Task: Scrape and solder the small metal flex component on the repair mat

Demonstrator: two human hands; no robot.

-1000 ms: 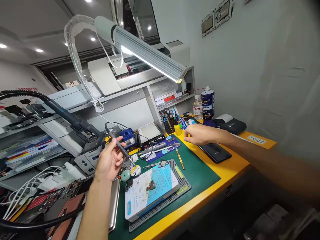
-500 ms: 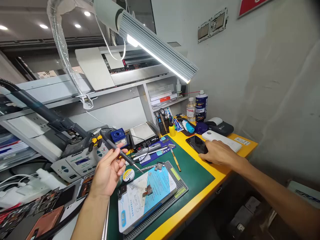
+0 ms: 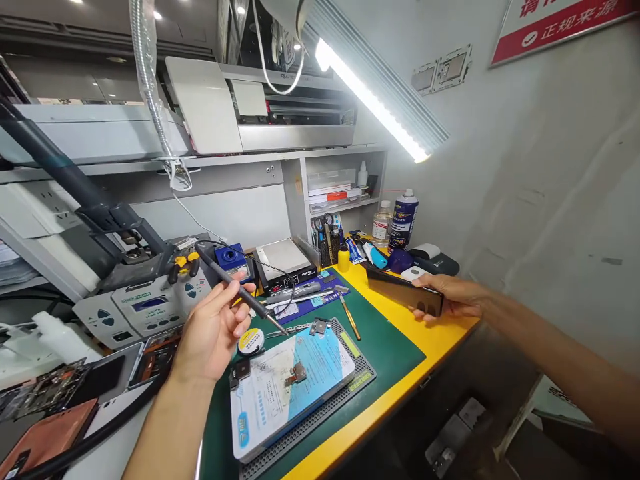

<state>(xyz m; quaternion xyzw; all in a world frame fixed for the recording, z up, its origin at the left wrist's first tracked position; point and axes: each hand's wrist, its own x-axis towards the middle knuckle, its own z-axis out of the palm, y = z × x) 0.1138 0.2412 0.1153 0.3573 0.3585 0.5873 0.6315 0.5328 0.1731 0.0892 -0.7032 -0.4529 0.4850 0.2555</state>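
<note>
My left hand [image 3: 216, 327] is closed round a dark soldering iron [image 3: 244, 293], its metal tip pointing down and right over the back edge of a blue-and-white box [image 3: 295, 393]. On that box lie a small camera-like part with a flex cable [image 3: 296, 375] and a small grey part [image 3: 319, 326]; a black part [image 3: 242, 371] rests at its left edge. At the right, my right hand [image 3: 445, 297] grips a dark smartphone [image 3: 404, 291], tilted up on its long edge above the yellow table. The phone's far face is hidden.
A green mat [image 3: 395, 353] covers the yellow table [image 3: 440, 340]. A gold-handled knife [image 3: 351, 317], a round tin [image 3: 251, 341] and a soldering station [image 3: 150, 307] stand or lie around the box. Behind my right hand is a spray can [image 3: 403, 220]. A bright lamp [image 3: 375, 87] hangs overhead.
My right hand has picked up the smartphone from the table and tilted it up. My left hand still holds the soldering iron in nearly the same place. The view has shifted slightly.
</note>
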